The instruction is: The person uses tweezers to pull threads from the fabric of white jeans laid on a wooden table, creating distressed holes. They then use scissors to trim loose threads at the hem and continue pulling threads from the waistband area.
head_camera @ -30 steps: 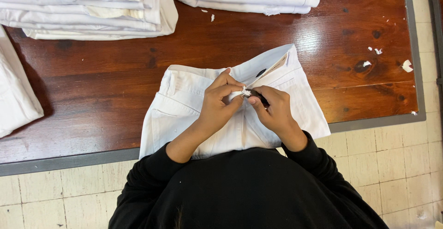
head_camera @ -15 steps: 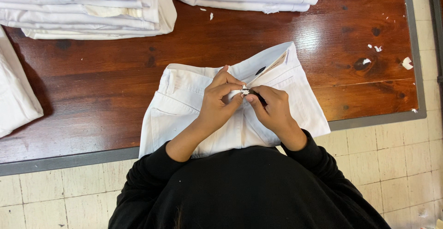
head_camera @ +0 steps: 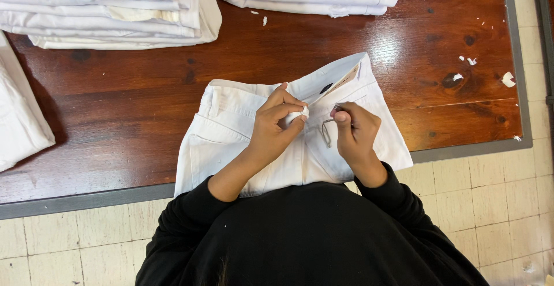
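A pair of white trousers (head_camera: 231, 142) lies at the centre of the frame, waistband toward the top, on a dark wooden table (head_camera: 115, 107). The left hand (head_camera: 276, 129) pinches a small fold of white cloth, or perhaps a tag, at the waistband between thumb and bent fingers. The right hand (head_camera: 353, 131) has its fingers curled tight around a small metal tool (head_camera: 327, 131), seemingly thread snips, the thin loop showing below the thumb. To my eye, the cloth should be held taut and lifted clear of the layer beneath, with the tool's tip kept close to the pinch. Folded white stacks (head_camera: 109, 9) sit at the upper left and top centre; paper scraps (head_camera: 508, 79) dot the right.
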